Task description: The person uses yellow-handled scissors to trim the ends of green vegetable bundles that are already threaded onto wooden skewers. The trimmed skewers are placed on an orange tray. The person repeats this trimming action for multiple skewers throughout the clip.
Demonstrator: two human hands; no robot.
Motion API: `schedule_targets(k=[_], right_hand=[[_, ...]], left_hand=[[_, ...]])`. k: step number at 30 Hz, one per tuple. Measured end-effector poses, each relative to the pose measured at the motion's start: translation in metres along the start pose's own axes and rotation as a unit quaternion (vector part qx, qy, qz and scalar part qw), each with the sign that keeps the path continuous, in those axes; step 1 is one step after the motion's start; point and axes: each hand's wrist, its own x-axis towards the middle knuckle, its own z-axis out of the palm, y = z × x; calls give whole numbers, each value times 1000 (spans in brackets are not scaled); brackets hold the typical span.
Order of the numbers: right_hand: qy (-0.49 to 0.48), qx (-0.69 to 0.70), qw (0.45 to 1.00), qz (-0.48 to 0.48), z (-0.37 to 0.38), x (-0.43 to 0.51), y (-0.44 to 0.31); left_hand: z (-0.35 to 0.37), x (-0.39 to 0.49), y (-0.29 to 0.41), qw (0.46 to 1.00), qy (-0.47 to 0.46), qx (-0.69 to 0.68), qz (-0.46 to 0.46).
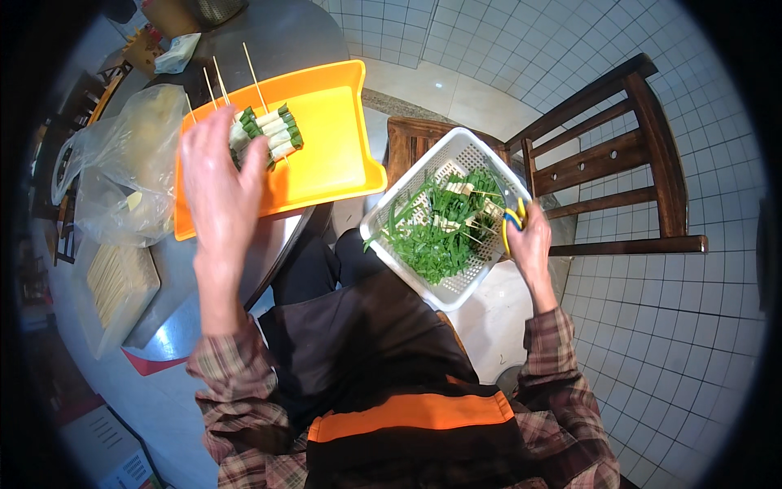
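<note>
My left hand (223, 165) is over the left part of an orange plastic tray (333, 134), its fingers apart and partly hiding skewered rolls (281, 131) of a pale wrap with green ends. Wooden sticks from the rolls extend past the tray's far edge. Whether the fingers touch a roll I cannot tell. My right hand (530, 241) holds yellow-and-blue-handled scissors (514, 221) at the right rim of a white perforated plastic basket (449, 301). Cut green leafy stalks (427, 250) fill much of the basket, with several pale pieces and thin sticks among them.
A clear plastic bag (131, 177) and a container of wooden skewers (116, 281) are on the round metal table (284, 30), left of the tray. The basket rests on a wooden chair (409, 143); another slatted chair back (611, 159) stands at right, by a tiled wall (660, 305).
</note>
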Motion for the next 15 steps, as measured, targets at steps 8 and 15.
schedule_targets(k=[8,15], right_hand=[[-133,-142,981,-5,22,63,10],[-124,-40,990,46,11,53,2]], left_hand=[[20,-106,108,876,-241,-408,82],[100,-162,114,836,-351,-421,30]])
